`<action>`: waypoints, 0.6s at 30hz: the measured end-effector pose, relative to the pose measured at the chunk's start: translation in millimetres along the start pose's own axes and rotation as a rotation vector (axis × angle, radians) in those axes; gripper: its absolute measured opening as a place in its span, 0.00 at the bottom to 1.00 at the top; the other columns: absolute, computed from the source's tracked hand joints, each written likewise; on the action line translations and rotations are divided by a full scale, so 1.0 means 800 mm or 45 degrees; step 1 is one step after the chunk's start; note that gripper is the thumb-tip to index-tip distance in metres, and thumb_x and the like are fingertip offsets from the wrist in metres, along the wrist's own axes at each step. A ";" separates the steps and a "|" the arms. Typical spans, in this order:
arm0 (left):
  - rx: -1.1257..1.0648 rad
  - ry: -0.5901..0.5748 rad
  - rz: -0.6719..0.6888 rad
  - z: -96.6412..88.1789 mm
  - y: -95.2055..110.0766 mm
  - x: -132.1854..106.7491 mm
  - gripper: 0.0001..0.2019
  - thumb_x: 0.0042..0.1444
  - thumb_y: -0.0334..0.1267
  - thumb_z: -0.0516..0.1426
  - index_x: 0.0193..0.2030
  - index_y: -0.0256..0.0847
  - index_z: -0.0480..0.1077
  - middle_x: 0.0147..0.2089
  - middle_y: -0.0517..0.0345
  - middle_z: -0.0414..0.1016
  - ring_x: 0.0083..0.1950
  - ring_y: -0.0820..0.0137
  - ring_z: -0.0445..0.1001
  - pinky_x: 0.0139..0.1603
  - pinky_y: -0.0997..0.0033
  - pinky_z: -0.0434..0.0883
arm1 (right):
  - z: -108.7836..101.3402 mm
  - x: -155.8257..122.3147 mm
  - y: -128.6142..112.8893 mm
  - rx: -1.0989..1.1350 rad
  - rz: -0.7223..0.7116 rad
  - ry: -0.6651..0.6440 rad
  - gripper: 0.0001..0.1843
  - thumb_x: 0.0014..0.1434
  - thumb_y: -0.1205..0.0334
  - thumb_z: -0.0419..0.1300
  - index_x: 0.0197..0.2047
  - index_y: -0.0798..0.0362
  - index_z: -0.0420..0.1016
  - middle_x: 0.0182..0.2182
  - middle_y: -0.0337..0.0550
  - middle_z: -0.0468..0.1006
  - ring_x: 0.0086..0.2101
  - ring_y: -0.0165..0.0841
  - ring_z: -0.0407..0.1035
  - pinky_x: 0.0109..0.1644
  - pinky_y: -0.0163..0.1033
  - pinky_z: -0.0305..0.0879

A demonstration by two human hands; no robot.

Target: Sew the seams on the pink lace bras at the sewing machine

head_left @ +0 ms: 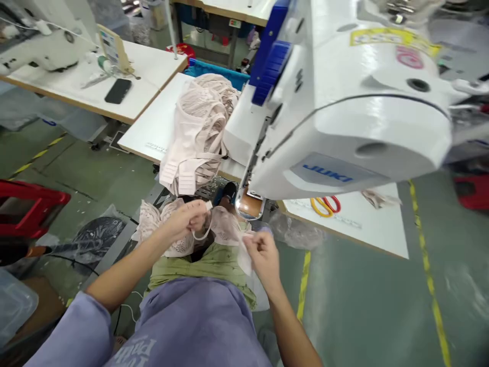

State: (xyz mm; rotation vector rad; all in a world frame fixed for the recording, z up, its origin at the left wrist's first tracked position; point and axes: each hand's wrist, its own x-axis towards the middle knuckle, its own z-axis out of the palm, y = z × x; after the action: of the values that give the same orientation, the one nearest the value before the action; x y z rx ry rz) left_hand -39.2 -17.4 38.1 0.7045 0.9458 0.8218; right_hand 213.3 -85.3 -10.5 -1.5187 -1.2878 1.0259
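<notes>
A pale pink lace bra (223, 224) lies across my lap, in front of the sewing machine's narrow arm (250, 204). My left hand (191, 218) pinches the end of a thin strap, which hangs in a loop below the fingers. My right hand (263, 252) is closed on the bra's thin fabric on the other side. Lace cups (153, 224) rest beneath my left wrist. Beyond my hands, a stack of matching bras (202, 122) is draped over the table edge, straps hanging down.
The white sewing machine (344, 142) looms over the right side. Scissors with yellow and red handles (324, 205) lie on the right tabletop (374, 234). A phone (118, 91) sits on the left table (147, 58). A red stool (30, 209) stands at far left.
</notes>
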 end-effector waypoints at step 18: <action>1.090 -0.005 0.360 0.056 -0.062 0.009 0.14 0.56 0.51 0.61 0.36 0.41 0.75 0.37 0.49 0.77 0.40 0.59 0.74 0.44 0.61 0.71 | -0.009 0.039 -0.014 0.023 0.153 -0.023 0.10 0.63 0.54 0.55 0.35 0.50 0.69 0.28 0.36 0.70 0.30 0.31 0.65 0.35 0.35 0.62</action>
State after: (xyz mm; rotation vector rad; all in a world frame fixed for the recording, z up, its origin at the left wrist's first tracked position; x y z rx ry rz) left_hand 17.6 -43.5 13.9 1.6050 1.2132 0.6352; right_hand 220.9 -54.0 0.9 -1.5924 -1.2086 1.1274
